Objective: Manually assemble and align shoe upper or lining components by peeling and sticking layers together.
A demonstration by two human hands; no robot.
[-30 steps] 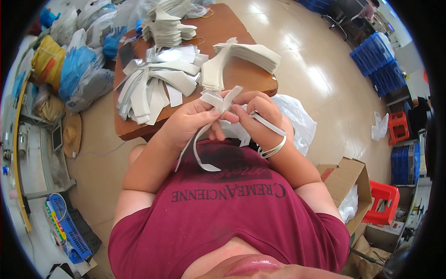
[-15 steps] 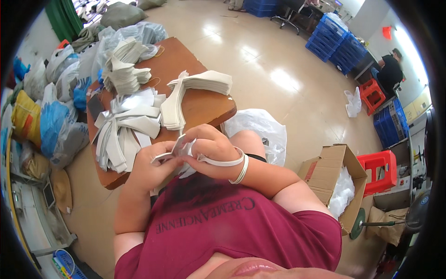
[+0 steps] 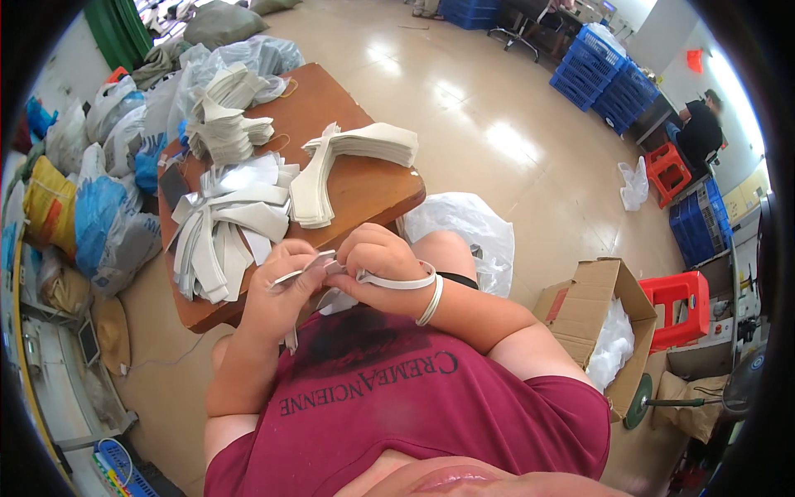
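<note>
Both hands meet just in front of the chest, at the near edge of the table: the left hand pinches one end of a thin white strip, the right hand closes on its other part. Best to keep the grips close together and the strip flat, untwisted

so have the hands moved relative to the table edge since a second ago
Yes. The left hand and right hand were over the wooden table edge; now they sit lower, nearer the chest, gripping the white strip.
</note>
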